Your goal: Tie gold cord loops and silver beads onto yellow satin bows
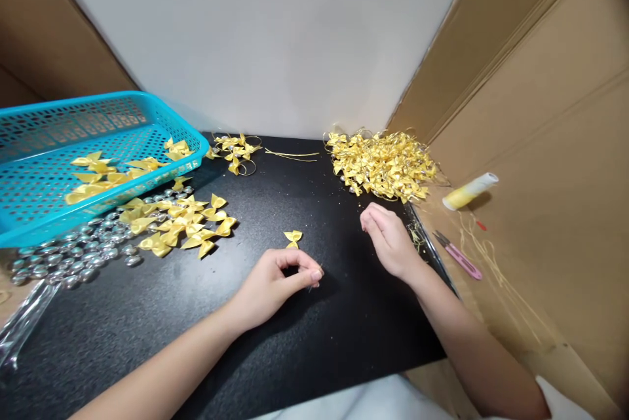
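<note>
My left hand (285,286) is over the middle of the black table, thumb and forefinger pinched on something thin and small that I cannot make out. Just beyond its knuckles lies a single yellow ribbon bow (293,237). To the right, my right hand (386,236) is raised with its fingers curled together; whatever it may hold is hidden. Nearest to it is a heap of yellow bows with gold cord loops (383,164). Loose yellow bows (191,220) lie left of my left hand, beside a spread of shiny silver beads (83,253).
A turquoise basket (147,105) at the left holds more bows. Finished-looking looped bows (238,151) and gold cord pieces (292,155) lie at the back. On cardboard at right are pink-handled snips (459,256), a yellow-white tube (470,190) and loose thread (496,269). Cardboard walls flank the table.
</note>
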`<state>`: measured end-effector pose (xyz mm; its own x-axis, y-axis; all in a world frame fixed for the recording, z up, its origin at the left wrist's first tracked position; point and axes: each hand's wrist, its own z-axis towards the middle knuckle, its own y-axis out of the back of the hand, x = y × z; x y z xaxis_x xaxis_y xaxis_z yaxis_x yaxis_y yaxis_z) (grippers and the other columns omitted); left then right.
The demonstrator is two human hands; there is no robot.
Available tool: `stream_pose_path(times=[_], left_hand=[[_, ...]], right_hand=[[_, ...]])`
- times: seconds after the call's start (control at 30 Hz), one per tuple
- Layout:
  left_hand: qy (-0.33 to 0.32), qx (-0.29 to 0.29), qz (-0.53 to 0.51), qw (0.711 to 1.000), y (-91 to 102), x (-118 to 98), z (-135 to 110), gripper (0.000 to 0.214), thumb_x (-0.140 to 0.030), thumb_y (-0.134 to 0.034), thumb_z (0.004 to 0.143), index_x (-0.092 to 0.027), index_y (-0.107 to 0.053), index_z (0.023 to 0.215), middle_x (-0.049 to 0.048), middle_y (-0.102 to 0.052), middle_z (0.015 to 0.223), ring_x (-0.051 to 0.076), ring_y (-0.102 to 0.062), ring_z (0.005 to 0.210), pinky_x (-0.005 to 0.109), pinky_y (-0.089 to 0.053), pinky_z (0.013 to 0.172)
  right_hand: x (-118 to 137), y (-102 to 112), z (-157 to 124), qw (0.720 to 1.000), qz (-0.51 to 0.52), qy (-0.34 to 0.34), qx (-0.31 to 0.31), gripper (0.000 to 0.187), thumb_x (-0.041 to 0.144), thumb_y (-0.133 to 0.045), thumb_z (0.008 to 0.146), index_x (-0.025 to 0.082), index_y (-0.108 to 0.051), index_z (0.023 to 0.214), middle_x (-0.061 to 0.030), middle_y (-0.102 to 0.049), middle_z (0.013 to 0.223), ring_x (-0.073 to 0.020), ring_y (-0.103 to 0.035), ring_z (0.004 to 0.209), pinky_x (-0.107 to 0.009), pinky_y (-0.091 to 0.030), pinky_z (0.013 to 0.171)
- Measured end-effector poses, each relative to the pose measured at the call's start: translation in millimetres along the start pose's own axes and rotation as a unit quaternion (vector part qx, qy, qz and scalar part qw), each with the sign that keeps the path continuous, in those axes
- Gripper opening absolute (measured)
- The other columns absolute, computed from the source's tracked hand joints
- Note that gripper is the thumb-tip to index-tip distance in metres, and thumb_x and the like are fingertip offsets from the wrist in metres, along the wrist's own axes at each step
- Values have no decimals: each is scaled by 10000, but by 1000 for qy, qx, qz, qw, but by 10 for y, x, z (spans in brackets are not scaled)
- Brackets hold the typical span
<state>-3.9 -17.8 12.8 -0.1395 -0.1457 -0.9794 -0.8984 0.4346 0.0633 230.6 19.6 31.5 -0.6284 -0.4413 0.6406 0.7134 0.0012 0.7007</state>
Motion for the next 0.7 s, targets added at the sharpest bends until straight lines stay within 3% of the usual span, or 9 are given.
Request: stream_pose_path(times=[0.1, 0.2, 0.27, 0.33, 0.5, 0.6, 0.7], left_hand=[[-1, 1, 9, 1000, -3, 28, 1, 204, -329, -670, 786, -163, -696, 670, 19, -706, 679, 150, -608, 685, 265, -456, 724], [-12, 3, 20, 1000, -5, 44, -5, 204, -329, -665, 793, -165, -700, 676, 19, -708, 686, 154, -609, 690, 267, -458, 724], [-19, 1, 25, 999, -11, 42, -6, 209, -332, -663, 794, -168, -701, 671, 17, -706, 679, 155, -606, 683, 269, -461, 722], [-19, -2, 33, 999, -18, 31, -5, 211, -337, -665, 793, -173, -701, 664, 14, -704, 671, 157, -604, 677, 270, -465, 719], [-19, -3, 50, 999, -27, 42, -11, 202, -355, -669, 787, -189, -720, 683, 21, -721, 710, 172, -621, 709, 283, -476, 746], [-9, -40, 65, 997, -11, 110, -15, 211, -401, -681, 779, -198, -740, 788, 33, -730, 769, 186, -629, 744, 281, -476, 724], [10, -91, 77, 993, 10, 182, -6, 289, -467, -652, 790, -193, -725, 847, 36, -709, 764, 183, -612, 700, 267, -460, 642]], right_hand=[[113, -66, -66, 998, -6, 3, 58, 359, 305, -469, 982, 194, -533, 646, 15, -550, 654, -144, -533, 648, -325, -347, 710], [278, -140, -124, 991, 78, 32, 106, 68, 271, -660, 884, 205, -675, 883, -2, -677, 795, -161, -616, 772, -330, -387, 784], [361, -172, -141, 985, 107, 55, 124, 41, 234, -676, 876, 211, -688, 907, -5, -710, 821, -163, -629, 796, -336, -389, 799], [409, -195, -144, 985, 90, 70, 132, 84, 208, -651, 895, 203, -676, 814, -1, -711, 782, -159, -619, 769, -345, -373, 794], [429, -240, -178, 987, 49, 46, 146, 136, 174, -613, 915, 195, -621, 780, 7, -678, 783, -152, -595, 762, -341, -366, 793], [274, -81, -219, 995, 30, 13, 94, 155, 178, -565, 936, 204, -603, 787, -8, -667, 814, -167, -590, 813, -334, -398, 800], [-110, 387, -248, 993, -102, -23, -56, 165, 198, -538, 935, 207, -618, 791, -45, -660, 843, -219, -555, 893, -381, -408, 853]])
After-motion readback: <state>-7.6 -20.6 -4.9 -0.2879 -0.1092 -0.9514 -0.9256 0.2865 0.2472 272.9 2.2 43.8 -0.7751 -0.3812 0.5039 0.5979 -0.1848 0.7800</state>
